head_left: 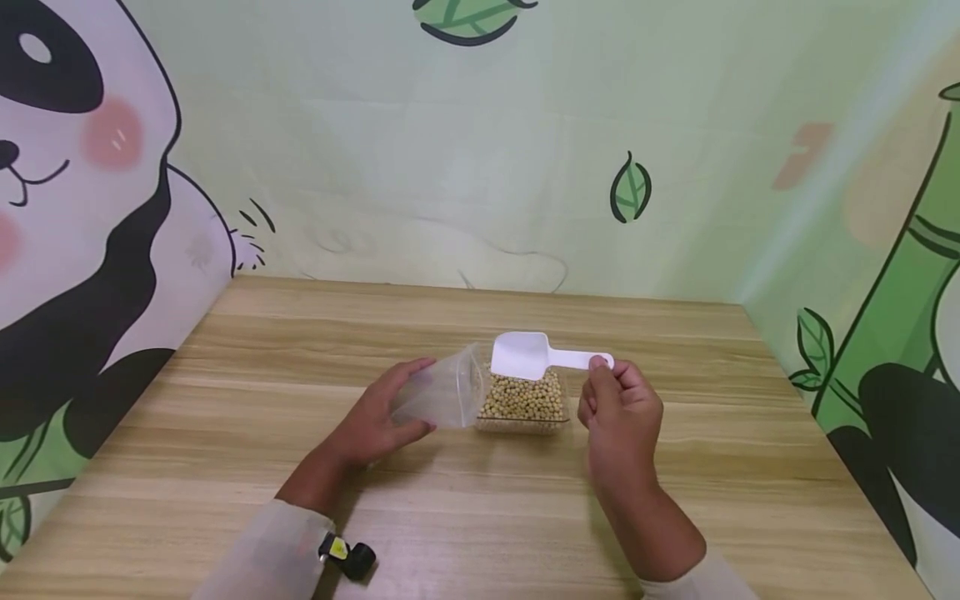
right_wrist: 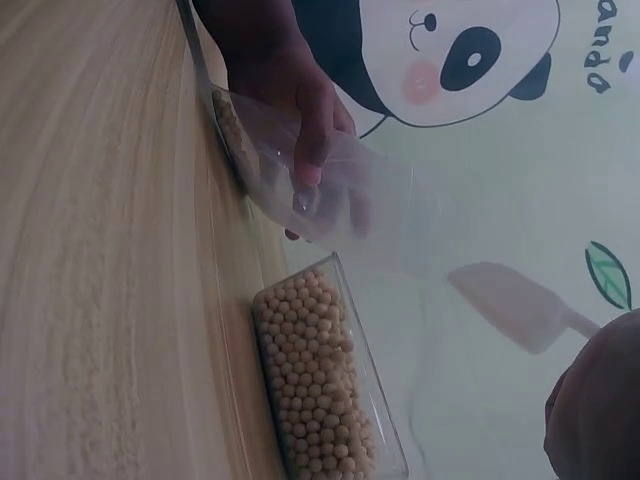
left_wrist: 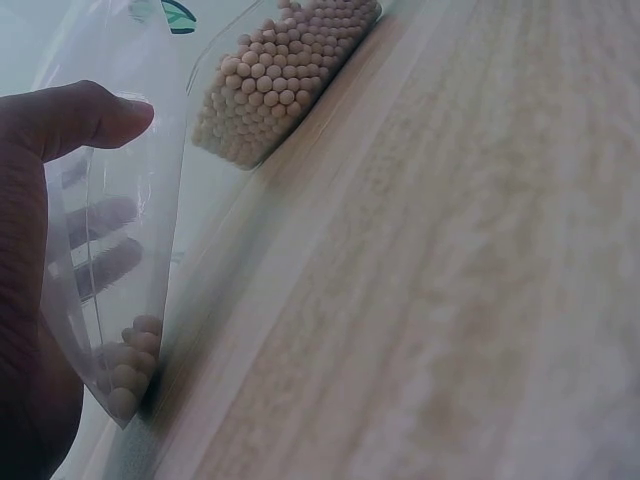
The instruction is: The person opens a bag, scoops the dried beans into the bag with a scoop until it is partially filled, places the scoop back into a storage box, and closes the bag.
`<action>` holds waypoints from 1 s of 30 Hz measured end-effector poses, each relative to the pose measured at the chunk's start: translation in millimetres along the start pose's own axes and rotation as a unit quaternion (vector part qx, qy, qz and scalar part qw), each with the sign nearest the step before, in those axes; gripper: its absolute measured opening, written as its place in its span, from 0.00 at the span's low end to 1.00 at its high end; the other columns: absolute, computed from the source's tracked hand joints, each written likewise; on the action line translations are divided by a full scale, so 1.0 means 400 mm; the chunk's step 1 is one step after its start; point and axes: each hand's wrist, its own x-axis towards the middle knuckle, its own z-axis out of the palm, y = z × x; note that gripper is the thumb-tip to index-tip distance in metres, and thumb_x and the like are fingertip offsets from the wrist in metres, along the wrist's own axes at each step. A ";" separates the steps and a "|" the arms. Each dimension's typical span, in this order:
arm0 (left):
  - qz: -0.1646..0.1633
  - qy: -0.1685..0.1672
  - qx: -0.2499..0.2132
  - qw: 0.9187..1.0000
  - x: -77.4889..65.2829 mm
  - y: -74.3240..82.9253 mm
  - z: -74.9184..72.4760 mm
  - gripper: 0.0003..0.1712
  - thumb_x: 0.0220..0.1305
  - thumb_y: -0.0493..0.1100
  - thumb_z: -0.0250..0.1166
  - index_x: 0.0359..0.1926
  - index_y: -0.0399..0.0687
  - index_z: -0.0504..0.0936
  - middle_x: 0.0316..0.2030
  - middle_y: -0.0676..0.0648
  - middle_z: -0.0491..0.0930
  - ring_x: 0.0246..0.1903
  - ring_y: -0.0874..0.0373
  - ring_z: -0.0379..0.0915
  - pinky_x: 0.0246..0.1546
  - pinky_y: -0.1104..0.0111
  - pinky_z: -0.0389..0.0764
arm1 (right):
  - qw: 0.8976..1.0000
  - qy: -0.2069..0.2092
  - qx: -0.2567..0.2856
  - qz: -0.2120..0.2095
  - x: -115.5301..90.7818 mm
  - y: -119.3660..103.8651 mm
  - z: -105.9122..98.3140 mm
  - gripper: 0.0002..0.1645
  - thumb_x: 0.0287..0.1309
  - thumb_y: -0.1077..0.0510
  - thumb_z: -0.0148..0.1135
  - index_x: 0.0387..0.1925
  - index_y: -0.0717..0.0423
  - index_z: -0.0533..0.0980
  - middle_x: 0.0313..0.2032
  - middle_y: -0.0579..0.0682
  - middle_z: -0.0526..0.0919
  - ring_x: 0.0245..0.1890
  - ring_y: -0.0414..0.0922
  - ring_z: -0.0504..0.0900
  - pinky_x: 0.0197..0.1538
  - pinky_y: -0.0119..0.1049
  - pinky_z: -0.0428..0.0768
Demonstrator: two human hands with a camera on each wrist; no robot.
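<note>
A clear plastic bag [head_left: 441, 390] stands with its mouth tilted toward the box, and my left hand [head_left: 378, 410] holds it round the sides. In the left wrist view several soybeans [left_wrist: 130, 365] lie at the bottom of the bag. Just right of the bag is a clear plastic box [head_left: 522, 427] filled with soybeans [head_left: 525, 398]. My right hand [head_left: 622, 417] pinches the end of the handle of a white scoop [head_left: 521, 356]. The scoop's blade hangs above the far part of the box, near the bag's mouth, and I see no beans on it.
Box and bag are on a wood-grain table [head_left: 480, 517]. Behind the table's far edge rises a pale green wall [head_left: 480, 192] with printed leaves and pandas. A small black device [head_left: 351, 557] is strapped at the left wrist.
</note>
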 end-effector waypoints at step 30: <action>-0.017 -0.009 -0.002 1.000 0.000 0.009 -0.005 0.47 0.61 0.41 0.75 0.80 0.48 0.68 0.71 0.41 0.78 0.62 0.46 0.75 0.63 0.46 0.75 | 0.958 0.061 -0.229 -0.159 0.035 0.056 -0.032 0.14 0.73 0.65 0.64 0.29 0.69 0.80 0.15 0.36 0.71 0.16 0.29 0.64 0.19 0.24 0.60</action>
